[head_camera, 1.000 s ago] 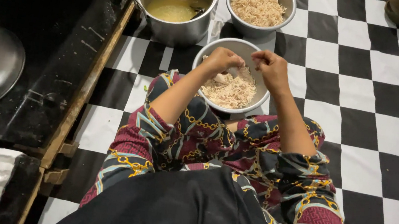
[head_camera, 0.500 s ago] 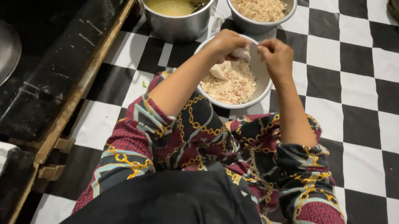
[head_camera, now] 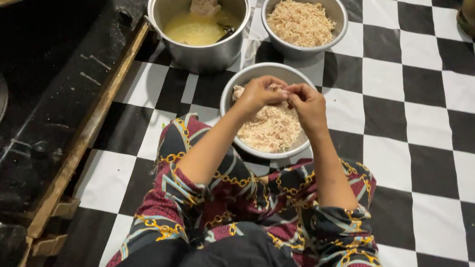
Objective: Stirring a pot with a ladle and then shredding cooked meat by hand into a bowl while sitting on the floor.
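Both hands meet over the near bowl [head_camera: 236, 91] of shredded meat [head_camera: 271, 128]: left hand [head_camera: 263, 93] and right hand [head_camera: 307, 104] pinch a small piece between them. Beyond the bowl stand a pot [head_camera: 196, 51] and a second bowl [head_camera: 301, 48].

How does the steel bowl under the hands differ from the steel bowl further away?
The near round steel bowl holds pale shredded meat spread low, with both hands over it; the far round steel bowl is heaped with finer, browner shreds and stands untouched. Both sit on the black-and-white checkered floor.

Broth pot [head_camera: 197, 24], far bowl [head_camera: 304, 22] (shredded, full)
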